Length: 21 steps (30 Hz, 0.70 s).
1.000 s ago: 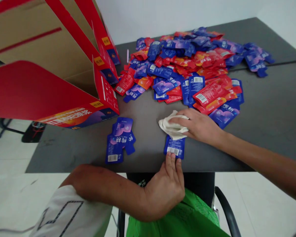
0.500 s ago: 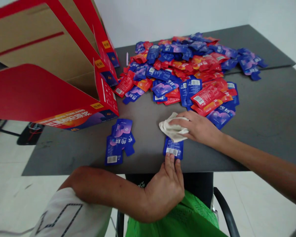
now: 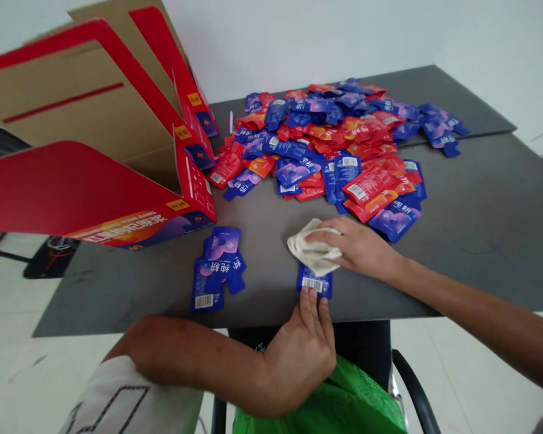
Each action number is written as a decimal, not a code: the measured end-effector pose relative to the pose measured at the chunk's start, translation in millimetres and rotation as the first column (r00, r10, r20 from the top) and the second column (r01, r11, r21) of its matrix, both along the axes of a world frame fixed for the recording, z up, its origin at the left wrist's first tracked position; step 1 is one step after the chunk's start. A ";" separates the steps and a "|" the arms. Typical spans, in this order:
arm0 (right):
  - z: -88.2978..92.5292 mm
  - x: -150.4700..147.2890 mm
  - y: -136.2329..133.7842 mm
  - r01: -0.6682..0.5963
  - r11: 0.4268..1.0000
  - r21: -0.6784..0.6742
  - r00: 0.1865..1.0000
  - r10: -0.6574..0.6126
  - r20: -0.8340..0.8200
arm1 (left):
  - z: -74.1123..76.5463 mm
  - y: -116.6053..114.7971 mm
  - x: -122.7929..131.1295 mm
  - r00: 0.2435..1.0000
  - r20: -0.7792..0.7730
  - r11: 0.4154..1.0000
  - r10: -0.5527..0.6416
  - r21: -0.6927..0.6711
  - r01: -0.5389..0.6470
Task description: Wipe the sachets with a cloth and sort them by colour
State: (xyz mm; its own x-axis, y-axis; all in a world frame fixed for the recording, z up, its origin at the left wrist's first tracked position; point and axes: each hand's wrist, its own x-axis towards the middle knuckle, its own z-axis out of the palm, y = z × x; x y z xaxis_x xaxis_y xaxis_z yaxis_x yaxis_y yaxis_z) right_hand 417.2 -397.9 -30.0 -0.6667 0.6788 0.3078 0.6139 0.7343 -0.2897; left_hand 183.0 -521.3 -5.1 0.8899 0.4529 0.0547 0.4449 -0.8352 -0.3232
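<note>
My left hand (image 3: 304,355) lies at the near table edge, its fingertips pressed on a blue sachet with a barcode (image 3: 314,282). My right hand (image 3: 359,248) rests on a crumpled cream cloth (image 3: 312,247), fingers over it. That cloth covers the upper part of the blue sachet, and my two hands nearly meet there. To the left of the sachet lies a small overlapping group of blue sachets (image 3: 215,271). Beyond my right hand spreads a large heap of red and blue sachets (image 3: 326,144), its nearest pieces close to my right fingers.
An opened red-and-brown cardboard display box (image 3: 99,181) stands at the left on the dark grey table (image 3: 479,199). A small white stick (image 3: 231,122) stands by the heap's far left. A black chair frame (image 3: 416,392) and a green mesh fabric (image 3: 321,404) lie below the table edge.
The cloth has slid toward me under my right hand, covering more of the blue sachet. My left hand stays on the sachet. The whole view has tilted slightly, shifting the table lower.
</note>
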 end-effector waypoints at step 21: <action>33.3 7.1 17.8 0.143 0.982 0.125 0.990 -0.143 -0.012 | -2.0 0.7 -1.7 0.999 -0.027 1.000 -0.024 -0.003 0.024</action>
